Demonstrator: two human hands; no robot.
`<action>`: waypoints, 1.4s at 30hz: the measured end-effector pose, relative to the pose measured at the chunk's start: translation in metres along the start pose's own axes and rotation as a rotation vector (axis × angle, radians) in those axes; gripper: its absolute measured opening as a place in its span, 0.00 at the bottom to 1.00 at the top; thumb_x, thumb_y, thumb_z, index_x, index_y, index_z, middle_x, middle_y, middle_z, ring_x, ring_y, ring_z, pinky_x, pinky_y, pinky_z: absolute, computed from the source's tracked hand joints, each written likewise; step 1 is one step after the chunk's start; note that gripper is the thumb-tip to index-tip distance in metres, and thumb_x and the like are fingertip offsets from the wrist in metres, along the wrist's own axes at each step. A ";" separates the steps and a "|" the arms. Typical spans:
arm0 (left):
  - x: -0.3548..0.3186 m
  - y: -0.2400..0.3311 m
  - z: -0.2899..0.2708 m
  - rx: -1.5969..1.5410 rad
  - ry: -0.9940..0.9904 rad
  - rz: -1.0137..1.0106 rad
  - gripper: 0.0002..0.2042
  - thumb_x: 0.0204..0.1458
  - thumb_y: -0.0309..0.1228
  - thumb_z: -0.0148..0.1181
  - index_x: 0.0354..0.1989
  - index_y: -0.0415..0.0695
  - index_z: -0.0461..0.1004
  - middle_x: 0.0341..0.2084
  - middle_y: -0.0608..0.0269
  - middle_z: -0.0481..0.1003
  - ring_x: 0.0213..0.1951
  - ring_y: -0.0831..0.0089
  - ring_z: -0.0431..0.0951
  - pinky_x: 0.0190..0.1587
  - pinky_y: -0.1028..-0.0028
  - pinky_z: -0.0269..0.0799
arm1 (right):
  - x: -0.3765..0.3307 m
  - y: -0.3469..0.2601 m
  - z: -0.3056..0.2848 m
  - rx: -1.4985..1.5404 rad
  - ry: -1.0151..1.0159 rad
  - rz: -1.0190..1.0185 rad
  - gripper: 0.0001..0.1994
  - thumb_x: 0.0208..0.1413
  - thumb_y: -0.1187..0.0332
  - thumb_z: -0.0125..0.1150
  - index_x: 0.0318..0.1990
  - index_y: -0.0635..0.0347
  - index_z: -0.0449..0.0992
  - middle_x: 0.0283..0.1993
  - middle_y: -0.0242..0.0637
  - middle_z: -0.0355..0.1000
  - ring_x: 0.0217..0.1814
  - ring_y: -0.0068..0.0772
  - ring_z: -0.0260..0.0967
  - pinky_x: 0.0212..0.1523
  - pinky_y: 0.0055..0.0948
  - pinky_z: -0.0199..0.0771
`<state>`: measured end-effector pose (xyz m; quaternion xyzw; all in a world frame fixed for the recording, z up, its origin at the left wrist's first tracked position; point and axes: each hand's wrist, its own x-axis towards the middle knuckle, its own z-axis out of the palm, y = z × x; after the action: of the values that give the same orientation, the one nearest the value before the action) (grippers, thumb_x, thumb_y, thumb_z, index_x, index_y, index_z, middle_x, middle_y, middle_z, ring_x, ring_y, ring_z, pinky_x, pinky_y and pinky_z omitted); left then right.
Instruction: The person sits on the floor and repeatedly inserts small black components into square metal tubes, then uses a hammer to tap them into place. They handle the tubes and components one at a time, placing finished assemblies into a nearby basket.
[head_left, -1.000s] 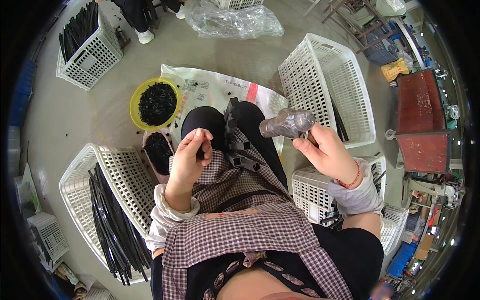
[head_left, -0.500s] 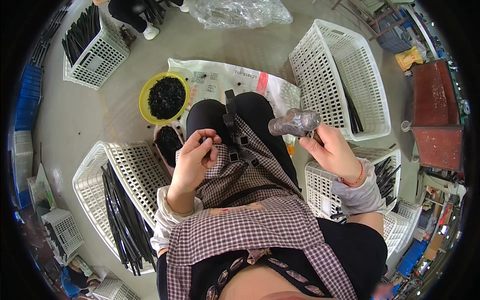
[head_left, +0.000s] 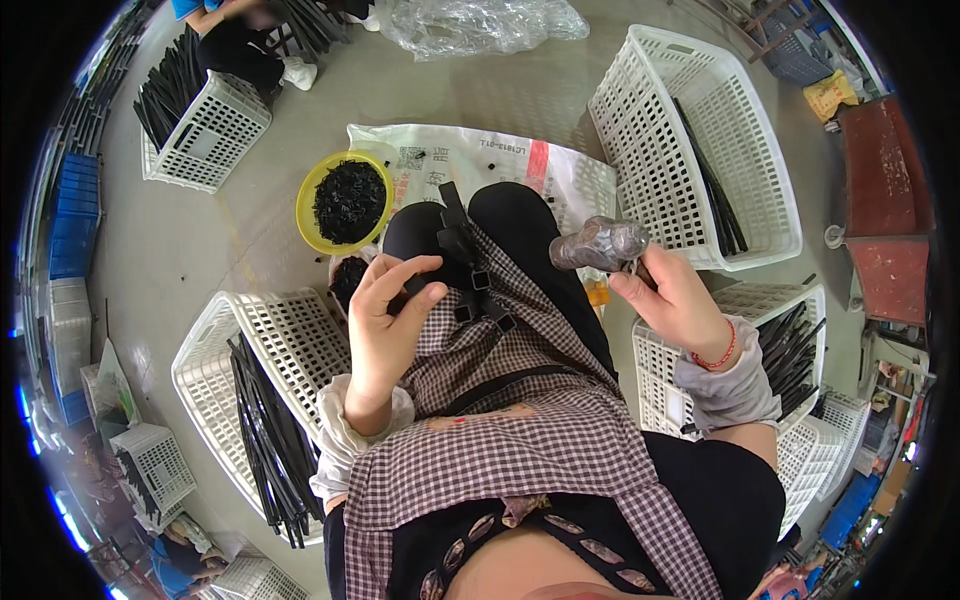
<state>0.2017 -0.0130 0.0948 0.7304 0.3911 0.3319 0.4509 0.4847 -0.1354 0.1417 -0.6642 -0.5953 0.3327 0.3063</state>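
My right hand (head_left: pixel 680 305) is closed around the handle of a hammer (head_left: pixel 605 245), its worn metal head lying sideways above my right thigh. My left hand (head_left: pixel 388 315), over my left thigh, has a small black piece (head_left: pixel 414 284) between thumb and fingers, partly hidden by them. Just right of it, black parts with square open ends (head_left: pixel 481 280) rest on the checked apron (head_left: pixel 500 440) across my lap. One black strip (head_left: pixel 455 215) stretches forward between my knees. At the far left of my lap, a yellow basin (head_left: pixel 306 222) holds many small black pieces.
A white crate (head_left: pixel 215 345) of long black strips stands at my left, another white crate (head_left: pixel 655 380) at my right. Ahead right is a large white crate (head_left: pixel 650 150) with a few strips. A printed white sack (head_left: pixel 575 185) lies ahead; a person (head_left: pixel 235 50) sits at far left.
My left thumb and fingers have spread wider around the small black piece. The hammer stays in my right hand at about the same height. The whole view has shifted slightly.
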 end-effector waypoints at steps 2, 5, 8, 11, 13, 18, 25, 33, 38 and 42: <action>-0.002 0.011 0.001 -0.105 -0.033 -0.106 0.15 0.46 0.25 0.68 0.45 0.41 0.78 0.25 0.71 0.64 0.23 0.83 0.59 0.26 0.80 0.56 | 0.000 -0.001 0.000 0.006 0.007 0.006 0.15 0.59 0.63 0.60 0.34 0.68 0.66 0.20 0.40 0.67 0.19 0.32 0.63 0.24 0.30 0.64; -0.001 0.018 0.004 -0.108 -0.044 -0.097 0.16 0.45 0.21 0.67 0.45 0.39 0.77 0.26 0.69 0.70 0.23 0.85 0.63 0.25 0.83 0.59 | -0.002 0.003 -0.001 -0.020 -0.011 0.026 0.15 0.59 0.62 0.60 0.34 0.68 0.66 0.19 0.41 0.65 0.19 0.35 0.61 0.23 0.31 0.63; 0.003 0.019 0.007 -0.003 -0.047 0.029 0.13 0.44 0.19 0.66 0.41 0.38 0.78 0.26 0.65 0.74 0.24 0.82 0.69 0.27 0.84 0.64 | -0.004 0.008 0.002 0.043 0.019 -0.003 0.16 0.59 0.62 0.61 0.34 0.68 0.66 0.18 0.42 0.63 0.18 0.37 0.58 0.23 0.32 0.62; 0.011 0.030 0.002 0.125 -0.139 0.120 0.12 0.42 0.18 0.66 0.38 0.37 0.78 0.26 0.61 0.76 0.24 0.79 0.73 0.28 0.82 0.67 | -0.005 0.012 0.001 0.016 -0.001 0.016 0.16 0.59 0.61 0.61 0.35 0.68 0.66 0.18 0.42 0.62 0.18 0.38 0.56 0.23 0.32 0.61; 0.013 0.037 0.003 0.152 -0.170 0.133 0.11 0.41 0.18 0.66 0.36 0.37 0.79 0.25 0.60 0.75 0.23 0.76 0.73 0.27 0.79 0.68 | -0.005 0.010 0.002 0.047 0.026 -0.012 0.16 0.59 0.61 0.61 0.34 0.67 0.66 0.18 0.42 0.61 0.18 0.38 0.55 0.23 0.32 0.61; 0.020 0.048 0.005 0.241 -0.242 0.158 0.12 0.41 0.19 0.66 0.36 0.35 0.78 0.24 0.58 0.75 0.23 0.72 0.73 0.27 0.77 0.68 | -0.006 0.016 0.004 0.050 0.040 -0.037 0.18 0.58 0.59 0.61 0.33 0.67 0.66 0.18 0.43 0.60 0.18 0.39 0.55 0.22 0.33 0.60; 0.025 0.052 0.008 0.271 -0.294 0.149 0.13 0.40 0.19 0.67 0.38 0.34 0.78 0.21 0.57 0.73 0.23 0.71 0.73 0.26 0.76 0.68 | -0.006 0.018 0.003 0.031 0.033 -0.029 0.18 0.58 0.59 0.61 0.34 0.67 0.66 0.19 0.44 0.60 0.18 0.40 0.56 0.22 0.33 0.60; 0.020 0.048 0.009 0.296 -0.234 0.125 0.15 0.39 0.20 0.68 0.38 0.34 0.78 0.21 0.57 0.73 0.23 0.71 0.73 0.27 0.76 0.69 | -0.004 0.014 0.004 0.087 0.024 -0.011 0.16 0.58 0.60 0.61 0.38 0.66 0.68 0.21 0.45 0.64 0.20 0.42 0.60 0.24 0.35 0.62; 0.017 0.039 0.009 0.321 -0.185 0.201 0.13 0.42 0.24 0.69 0.38 0.37 0.79 0.21 0.58 0.72 0.19 0.68 0.72 0.22 0.75 0.66 | -0.003 0.012 0.004 0.072 0.008 -0.006 0.16 0.58 0.60 0.61 0.37 0.67 0.68 0.21 0.45 0.64 0.20 0.42 0.60 0.24 0.35 0.62; 0.013 0.040 0.013 0.357 -0.121 0.193 0.13 0.42 0.25 0.70 0.37 0.38 0.79 0.20 0.60 0.71 0.18 0.69 0.71 0.21 0.74 0.65 | -0.002 0.009 0.002 0.022 -0.023 -0.003 0.17 0.58 0.60 0.61 0.36 0.67 0.67 0.20 0.45 0.63 0.18 0.40 0.60 0.23 0.34 0.62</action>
<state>0.2295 -0.0189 0.1286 0.8515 0.3442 0.2543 0.3031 0.4887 -0.1379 0.1336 -0.6562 -0.5960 0.3463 0.3070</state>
